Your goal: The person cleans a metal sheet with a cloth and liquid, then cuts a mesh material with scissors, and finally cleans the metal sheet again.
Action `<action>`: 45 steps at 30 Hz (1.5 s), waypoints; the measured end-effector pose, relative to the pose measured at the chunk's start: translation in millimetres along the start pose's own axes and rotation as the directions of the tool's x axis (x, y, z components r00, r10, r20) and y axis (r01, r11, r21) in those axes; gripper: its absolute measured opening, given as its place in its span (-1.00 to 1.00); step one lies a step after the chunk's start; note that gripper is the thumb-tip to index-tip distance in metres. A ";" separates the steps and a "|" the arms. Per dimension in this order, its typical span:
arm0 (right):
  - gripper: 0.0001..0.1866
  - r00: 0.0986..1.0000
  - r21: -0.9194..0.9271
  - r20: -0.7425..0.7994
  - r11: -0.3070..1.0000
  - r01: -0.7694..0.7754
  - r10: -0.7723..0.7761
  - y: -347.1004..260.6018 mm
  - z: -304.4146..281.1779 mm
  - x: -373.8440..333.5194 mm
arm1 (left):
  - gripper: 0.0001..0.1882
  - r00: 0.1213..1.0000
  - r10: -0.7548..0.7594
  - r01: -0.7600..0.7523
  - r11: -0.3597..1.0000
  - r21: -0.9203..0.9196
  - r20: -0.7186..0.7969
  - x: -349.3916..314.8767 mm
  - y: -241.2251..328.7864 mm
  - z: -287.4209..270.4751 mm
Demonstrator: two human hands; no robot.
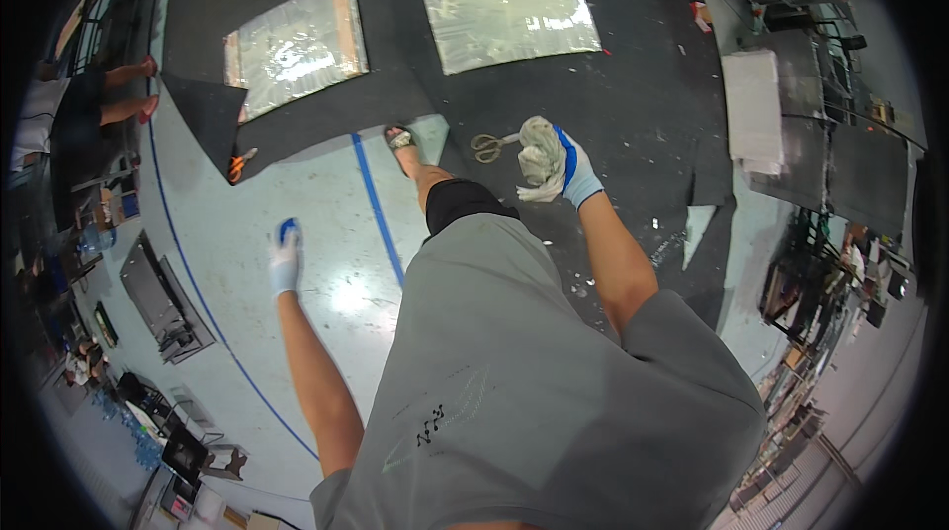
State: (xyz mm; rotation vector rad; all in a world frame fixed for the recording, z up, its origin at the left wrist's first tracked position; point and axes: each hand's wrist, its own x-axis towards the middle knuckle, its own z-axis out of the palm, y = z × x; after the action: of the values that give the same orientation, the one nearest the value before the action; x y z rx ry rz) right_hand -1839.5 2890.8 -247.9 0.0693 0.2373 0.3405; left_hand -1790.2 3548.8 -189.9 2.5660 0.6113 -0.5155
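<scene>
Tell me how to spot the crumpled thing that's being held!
Find the big dark mat. Over it, the gloved right hand holds a pale bundle, with scissors showing just left. Unlike the flat, shiny sheets farther off, it's all bunched up.

The bundle (541, 154) looks like rough cloth, the panels (509, 16) glossy plastic.

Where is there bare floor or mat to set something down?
The pale floor between the two blue lines, beside the left hand, looks free; so does the dark mat between the right panel and scissors. It is crowded by those scissors, where the right hand holds a crumpled wad.
</scene>
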 end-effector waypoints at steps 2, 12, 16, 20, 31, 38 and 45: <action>-0.48 0.982 -0.346 -0.155 0.937 0.051 -0.111 16.9 11.0 58.5 | -0.16 0.987 -0.102 0.091 0.992 0.091 0.125 -8.6 18.1 19.1; -0.41 0.884 -0.069 0.445 0.989 -0.128 0.145 125.0 127.9 312.1 | -0.60 0.936 -0.220 0.350 0.645 -0.679 0.274 -3.9 -29.2 -9.2; -0.45 0.998 -0.801 0.067 0.596 0.050 0.007 183.5 127.3 352.5 | -0.49 0.949 0.200 0.075 0.611 -0.788 0.245 69.6 54.6 -64.1; -0.48 0.938 -0.935 0.346 -0.094 0.342 -0.030 261.4 152.1 388.3 | -0.34 0.881 0.410 -0.016 0.525 -0.851 0.236 171.6 162.9 -82.6; -0.54 0.545 -0.970 -0.206 0.245 -0.002 -0.812 350.3 227.3 366.6 | -0.18 0.122 0.508 0.335 0.788 -0.517 0.853 287.2 274.5 -102.3; -0.55 0.480 -0.799 0.123 -0.374 -0.472 -0.869 424.9 213.7 363.8 | -0.35 -0.252 0.293 0.369 0.910 -0.188 0.922 296.4 267.8 -106.8; 0.09 0.317 -0.905 -0.296 0.371 0.207 -0.901 433.2 197.6 370.0 | -0.54 -0.138 0.602 0.050 0.798 -0.601 0.787 272.5 282.4 -107.5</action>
State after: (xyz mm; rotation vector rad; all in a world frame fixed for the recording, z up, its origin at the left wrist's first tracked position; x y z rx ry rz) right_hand -1592.8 3418.1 -90.8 -1.0766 0.9998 -0.4476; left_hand -1396.6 3466.1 -127.9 1.0355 -0.4530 -1.6206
